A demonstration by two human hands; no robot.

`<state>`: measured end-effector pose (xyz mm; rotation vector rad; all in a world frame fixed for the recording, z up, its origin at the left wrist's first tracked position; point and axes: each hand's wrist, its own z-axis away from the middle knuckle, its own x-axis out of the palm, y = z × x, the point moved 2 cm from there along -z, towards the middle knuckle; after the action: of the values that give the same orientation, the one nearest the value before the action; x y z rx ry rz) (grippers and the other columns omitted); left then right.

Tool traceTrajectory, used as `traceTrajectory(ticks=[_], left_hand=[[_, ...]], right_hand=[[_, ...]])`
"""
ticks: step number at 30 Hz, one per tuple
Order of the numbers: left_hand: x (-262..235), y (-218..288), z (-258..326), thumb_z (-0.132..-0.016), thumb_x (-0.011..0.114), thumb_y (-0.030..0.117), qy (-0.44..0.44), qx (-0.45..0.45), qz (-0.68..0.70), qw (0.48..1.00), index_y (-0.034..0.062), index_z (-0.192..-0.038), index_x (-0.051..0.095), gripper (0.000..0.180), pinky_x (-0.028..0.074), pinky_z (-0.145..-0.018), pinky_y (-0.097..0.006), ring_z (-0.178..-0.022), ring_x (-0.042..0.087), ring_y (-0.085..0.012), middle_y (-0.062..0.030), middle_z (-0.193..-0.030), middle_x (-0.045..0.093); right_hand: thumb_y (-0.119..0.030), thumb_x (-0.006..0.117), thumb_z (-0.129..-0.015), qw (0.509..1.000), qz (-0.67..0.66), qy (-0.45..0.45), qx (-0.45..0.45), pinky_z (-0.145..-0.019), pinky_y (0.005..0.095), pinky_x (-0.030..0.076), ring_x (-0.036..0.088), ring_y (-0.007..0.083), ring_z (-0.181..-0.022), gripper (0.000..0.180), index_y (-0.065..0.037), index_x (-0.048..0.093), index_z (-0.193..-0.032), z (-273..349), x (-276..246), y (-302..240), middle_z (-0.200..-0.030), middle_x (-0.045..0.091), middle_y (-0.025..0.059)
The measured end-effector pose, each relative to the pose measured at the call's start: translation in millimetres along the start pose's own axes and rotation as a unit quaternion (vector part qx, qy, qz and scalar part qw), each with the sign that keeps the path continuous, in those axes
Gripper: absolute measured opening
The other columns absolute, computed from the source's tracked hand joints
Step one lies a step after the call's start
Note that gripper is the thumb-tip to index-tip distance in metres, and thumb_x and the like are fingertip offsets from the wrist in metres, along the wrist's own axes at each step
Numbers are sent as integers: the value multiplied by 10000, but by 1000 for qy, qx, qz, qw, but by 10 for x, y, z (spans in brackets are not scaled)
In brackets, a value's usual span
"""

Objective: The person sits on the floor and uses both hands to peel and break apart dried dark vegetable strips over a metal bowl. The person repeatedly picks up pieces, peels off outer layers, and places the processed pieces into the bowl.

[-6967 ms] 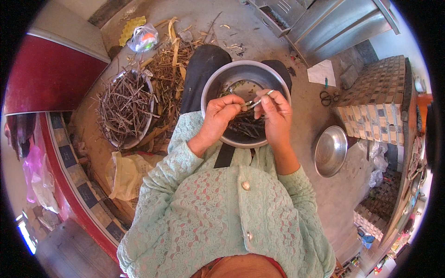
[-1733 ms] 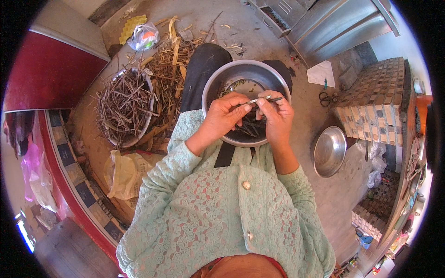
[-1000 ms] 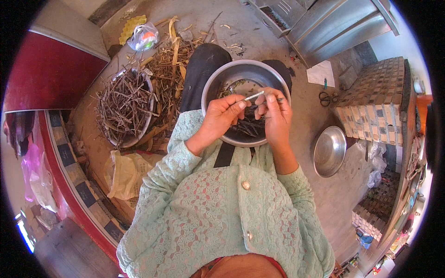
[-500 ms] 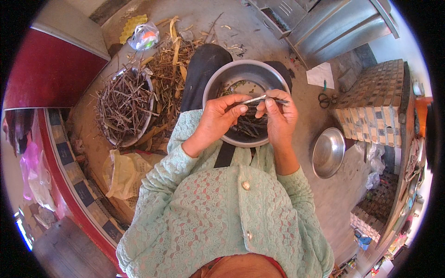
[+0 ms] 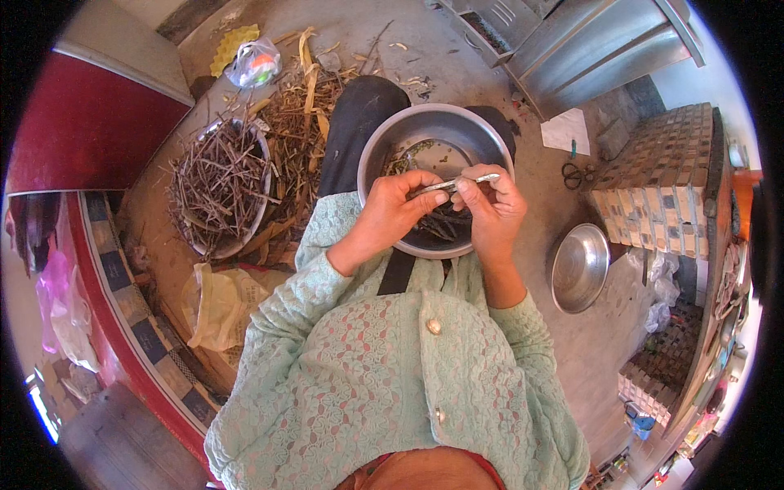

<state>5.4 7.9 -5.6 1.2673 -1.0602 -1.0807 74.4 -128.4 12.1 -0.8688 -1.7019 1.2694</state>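
A slender dry bean pod with a pale side lies between my two hands, above a grey metal basin on my lap. My left hand is closed, pinching the pod's left end between thumb and fingers. My right hand is closed on it too, its thumb pressing near the middle, and the pale right end sticks out past the fingers. Inside the basin are dark thin pods and small greenish beans. My hands hide part of what lies there.
On the floor at left stands a bowl heaped with brown stick-like pieces, beside dry husks and a plastic bag. At right are an empty metal bowl, scissors, a paper sheet and a brick-patterned block.
The pod has shifted right and tilted, its pale end now poking out beyond my right fingers. My left hand has moved slightly right, closer to the right hand.
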Motion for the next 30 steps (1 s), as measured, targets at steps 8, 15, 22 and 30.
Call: traceTrajectory(ticks=[8, 15, 22, 30], left_hand=[[-27, 69, -10, -907, 519, 100, -15, 6, -46, 999, 13, -1010, 592, 153, 408, -476, -204, -540, 487, -46, 6, -718, 574], [-91, 215, -28, -885, 481, 47, -18, 10, -73, 997, 8, -990, 580, 150, 414, -497, -223, -554, 503, -60, -18, -719, 580], [-117, 189, -58, -774, 510, -46, 16, 121, -182, 976, -20, -948, 568, 185, 462, -670, -376, -790, 586, -372, -174, -801, 588], [-151, 259, -20, -870, 524, 33, 8, 108, -127, 986, -4, -1019, 580, 164, 452, -678, -279, -733, 560, -180, -80, -786, 597]], right_hand=[[1, 638, -814, 1000, 17, -20, 6, -560, 196, 477, 580, 79, -652, 109, 15, 600, -915, -38, -3, -40, -821, 619, 55], [43, 640, -794, 996, 42, -73, -29, -559, 199, 469, 568, 75, -654, 109, 12, 622, -896, -101, 104, -154, -827, 613, 52], [53, 657, -760, 984, 118, -109, -78, -638, 224, 481, 593, 103, -717, 118, 1, 645, -865, -136, 172, -236, -811, 619, 59], [-18, 670, -766, 982, 132, -123, -55, -634, 247, 477, 601, 126, -708, 114, -10, 638, -875, -256, 139, -323, -806, 627, 66]])
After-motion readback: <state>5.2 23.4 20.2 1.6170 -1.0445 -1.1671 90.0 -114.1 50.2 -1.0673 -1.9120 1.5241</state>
